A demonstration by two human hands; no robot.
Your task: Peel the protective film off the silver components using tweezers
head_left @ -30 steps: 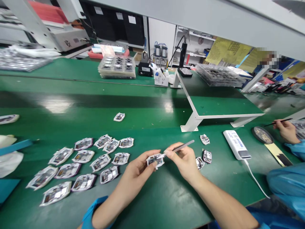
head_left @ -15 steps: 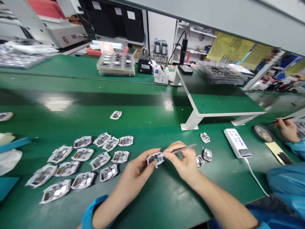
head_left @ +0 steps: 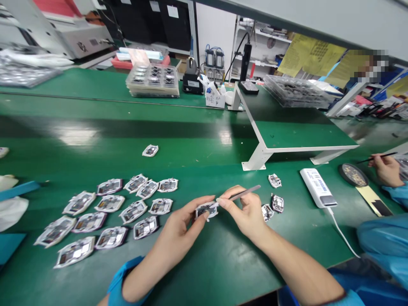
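Note:
My left hand (head_left: 180, 227) pinches a small white-framed circuit part (head_left: 206, 209) just above the green bench (head_left: 204, 263). My right hand (head_left: 245, 212) is closed on metal tweezers (head_left: 244, 193) whose tips touch that part. To the left, several like parts (head_left: 108, 212) lie in rows on the bench. Three more parts (head_left: 273, 199) lie just right of my right hand, and a single part (head_left: 150, 150) lies farther back.
A white device with a cable (head_left: 317, 188) lies at the right. A co-worker's hand (head_left: 387, 169) holds a thin tool beside a round black dish (head_left: 352, 174). A raised white-legged shelf (head_left: 287, 136) stands behind. Stacked clear trays (head_left: 153, 80) and a small container (head_left: 215, 100) sit at the back.
The view has drifted slightly; my hands stay together on the part, with the tweezers still at its edge. The co-worker's hand has shifted a little.

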